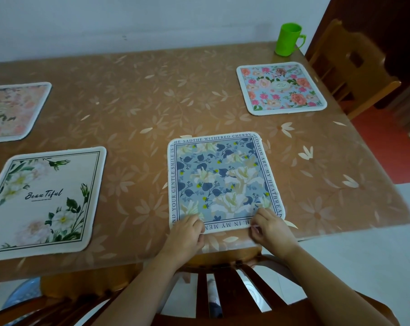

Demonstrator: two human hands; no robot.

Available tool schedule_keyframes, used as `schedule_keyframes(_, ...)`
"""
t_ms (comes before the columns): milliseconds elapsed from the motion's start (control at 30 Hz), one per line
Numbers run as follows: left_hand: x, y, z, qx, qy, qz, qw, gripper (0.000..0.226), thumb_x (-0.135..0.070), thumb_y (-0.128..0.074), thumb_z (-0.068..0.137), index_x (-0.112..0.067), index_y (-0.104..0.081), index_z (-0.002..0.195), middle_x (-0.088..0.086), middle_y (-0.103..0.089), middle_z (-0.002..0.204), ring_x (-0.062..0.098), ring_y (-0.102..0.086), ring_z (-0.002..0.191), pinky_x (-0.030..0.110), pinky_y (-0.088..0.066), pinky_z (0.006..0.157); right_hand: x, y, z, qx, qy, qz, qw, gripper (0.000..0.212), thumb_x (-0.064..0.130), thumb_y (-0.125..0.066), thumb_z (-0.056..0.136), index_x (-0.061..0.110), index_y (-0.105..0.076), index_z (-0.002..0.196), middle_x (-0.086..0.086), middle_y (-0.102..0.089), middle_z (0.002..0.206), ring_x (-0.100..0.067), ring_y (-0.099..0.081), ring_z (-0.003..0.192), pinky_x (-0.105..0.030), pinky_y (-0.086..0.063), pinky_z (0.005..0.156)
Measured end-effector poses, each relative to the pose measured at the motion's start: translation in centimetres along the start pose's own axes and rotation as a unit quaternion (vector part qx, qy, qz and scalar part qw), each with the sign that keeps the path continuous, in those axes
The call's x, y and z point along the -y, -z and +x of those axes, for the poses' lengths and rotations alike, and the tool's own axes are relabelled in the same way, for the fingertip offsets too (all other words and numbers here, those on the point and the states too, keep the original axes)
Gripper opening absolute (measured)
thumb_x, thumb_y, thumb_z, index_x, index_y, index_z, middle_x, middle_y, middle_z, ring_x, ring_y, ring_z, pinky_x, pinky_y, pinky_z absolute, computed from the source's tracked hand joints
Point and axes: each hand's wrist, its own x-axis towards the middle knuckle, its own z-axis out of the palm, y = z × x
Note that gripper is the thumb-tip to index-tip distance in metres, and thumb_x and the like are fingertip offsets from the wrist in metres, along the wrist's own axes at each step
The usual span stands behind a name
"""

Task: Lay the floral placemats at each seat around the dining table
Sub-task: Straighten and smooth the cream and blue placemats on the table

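Observation:
A blue floral placemat (222,180) with lettering round its border lies flat near the table's front edge. My left hand (187,231) pinches its near left corner and my right hand (268,227) pinches its near right corner. To the left lies a white placemat (44,198) printed "Beautiful". A pale pink floral placemat (11,109) sits at the far left, partly cut off by the frame. A pink rose placemat (280,87) lies at the far right.
The table (138,107) carries a brown leaf-patterned cover. A green plastic mug (288,40) stands at the back right corner. A wooden chair (349,64) is at the right side. Another chair back (222,278) is under my arms. A white wall is behind.

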Motion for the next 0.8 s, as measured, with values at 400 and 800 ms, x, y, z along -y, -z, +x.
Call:
schedule_keyframes(400, 0.5, -1.0, -0.2, -0.012, -0.002, 0.034, 0.999, 0.042, -0.029, -0.048, 0.091, -0.015, -0.044, 0.131, 0.009, -0.033, 0.146, 0.03, -0.025, 0.136, 0.053, -0.024, 0.11, -0.1, -1.1, 0.1, 0.046, -0.008, -0.069, 0.997, 0.04, 0.02, -0.077, 0.068, 0.011, -0.064, 0.104, -0.016, -0.064, 0.108, -0.035, -0.061, 0.099, -0.048, -0.054, 0.079)
schedule_keyframes(800, 1.1, -1.3, 4.8, 0.01, 0.031, 0.137, 0.99, 0.059, -0.057, -0.018, 0.09, -0.028, -0.029, 0.139, 0.003, -0.023, 0.15, 0.031, -0.02, 0.138, 0.068, -0.02, 0.1, -0.8, -4.8, 8.0, 0.176, 0.02, -0.151, 0.973, 0.071, 0.069, -0.014, 0.081, 0.036, 0.008, 0.14, 0.002, 0.012, 0.152, -0.031, 0.018, 0.137, -0.065, 0.004, 0.105)
